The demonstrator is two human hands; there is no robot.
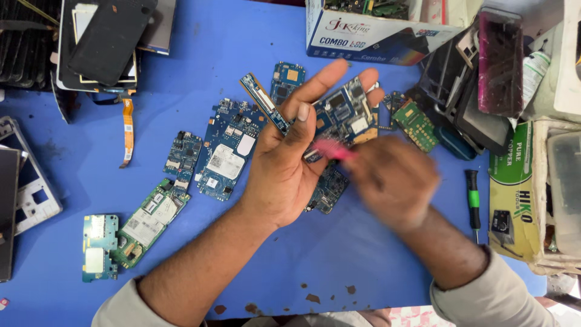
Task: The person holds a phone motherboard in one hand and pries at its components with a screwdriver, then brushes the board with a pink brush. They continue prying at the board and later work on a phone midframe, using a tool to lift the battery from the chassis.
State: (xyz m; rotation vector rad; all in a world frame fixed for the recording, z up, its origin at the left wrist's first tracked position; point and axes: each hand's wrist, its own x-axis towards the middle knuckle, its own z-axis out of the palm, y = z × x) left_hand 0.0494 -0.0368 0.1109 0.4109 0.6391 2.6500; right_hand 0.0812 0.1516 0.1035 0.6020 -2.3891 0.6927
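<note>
Standing right by the blue worktop (pixel 339 260) here. Nearest me, the right hand (pixel 393 181) is blurred mid-stroke, closed on a small pink tool (pixel 333 149), probably a brush; its tip sits on the circuit board (pixel 345 115). The left hand (pixel 290 163) grips that board between thumb and fingers, lifted above the loose boards (pixel 227 154) on the worktop. The board's long axis runs diagonally, top end pointing up-right, away from the person. Short light strokes and a steady thumb seem best here. Farther back sits a white cardboard box (pixel 363 36).
</note>
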